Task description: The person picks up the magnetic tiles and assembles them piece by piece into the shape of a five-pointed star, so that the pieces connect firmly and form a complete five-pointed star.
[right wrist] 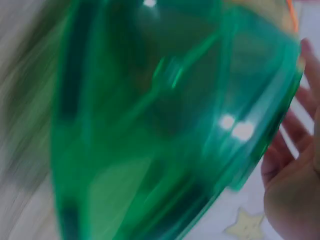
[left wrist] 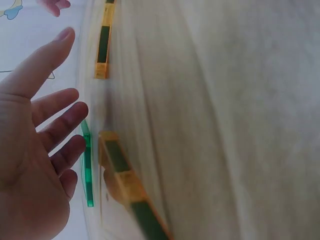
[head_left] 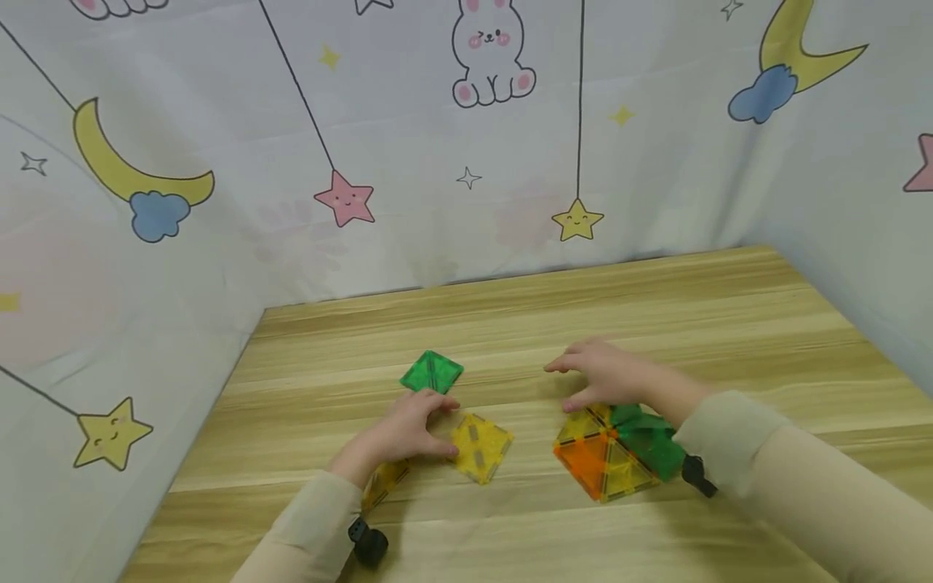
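My left hand (head_left: 408, 429) hovers with loosely bent fingers between a green pair of tiles (head_left: 432, 372) and a yellow pair of tiles (head_left: 481, 447); the left wrist view shows its palm holding nothing. Another yellow tile (head_left: 386, 483) lies partly hidden under the left wrist. On the right, translucent green, yellow and orange tiles are joined into a raised cluster (head_left: 608, 457). My right hand (head_left: 605, 372) spreads its fingers just beyond that cluster's far side; whether its thumb touches a tile I cannot tell. Green tiles (right wrist: 150, 125) fill the right wrist view.
Everything lies on a light wood-grain table (head_left: 510, 324). A white cloth (head_left: 423, 162) printed with stars, moons and a rabbit hangs behind it and along both sides. A small black camera (head_left: 368, 544) sits at the left wrist, another black device (head_left: 698, 475) at the right.
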Available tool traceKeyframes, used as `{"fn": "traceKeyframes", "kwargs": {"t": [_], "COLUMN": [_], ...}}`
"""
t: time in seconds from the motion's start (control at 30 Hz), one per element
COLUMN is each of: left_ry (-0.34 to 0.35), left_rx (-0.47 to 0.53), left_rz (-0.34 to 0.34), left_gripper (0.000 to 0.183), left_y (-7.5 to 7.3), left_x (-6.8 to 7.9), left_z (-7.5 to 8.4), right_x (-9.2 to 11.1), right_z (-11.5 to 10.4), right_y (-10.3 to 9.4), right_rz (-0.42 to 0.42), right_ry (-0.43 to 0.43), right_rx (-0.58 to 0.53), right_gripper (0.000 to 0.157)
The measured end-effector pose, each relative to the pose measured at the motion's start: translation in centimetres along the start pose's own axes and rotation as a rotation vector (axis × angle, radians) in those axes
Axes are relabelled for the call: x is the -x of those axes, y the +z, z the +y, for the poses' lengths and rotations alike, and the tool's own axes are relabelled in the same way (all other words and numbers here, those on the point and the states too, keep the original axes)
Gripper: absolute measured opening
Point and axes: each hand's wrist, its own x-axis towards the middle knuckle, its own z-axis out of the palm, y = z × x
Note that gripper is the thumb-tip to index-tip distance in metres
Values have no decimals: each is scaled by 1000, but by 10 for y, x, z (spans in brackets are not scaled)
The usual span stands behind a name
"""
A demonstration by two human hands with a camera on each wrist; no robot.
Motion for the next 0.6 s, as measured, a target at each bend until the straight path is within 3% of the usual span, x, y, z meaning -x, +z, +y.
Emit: {"fn": "traceKeyframes", "kwargs": {"t": [0.13, 0.27, 0.47, 0.6], "left_ry": [9, 39, 53, 51], "left_rx": [-64, -87, -110, -116], "left_rz": [-39, -61, -50, -33], "left_gripper": [71, 74, 68, 63], "left_y": [-1, 1, 4, 6], "left_x": [7, 9, 11, 11], "left_z": [0, 2, 1, 1], "right_x": [-9, -18, -34, -41], "right_z": [-17, -31, -51, -60], "right_y": [11, 20, 32, 39], "right_rz": [-8, -48, -121, -126], "right_ry": [-43, -67, -34, -17], "right_rx": [43, -10, -90, -95], "right_gripper": [59, 60, 58, 57]}}
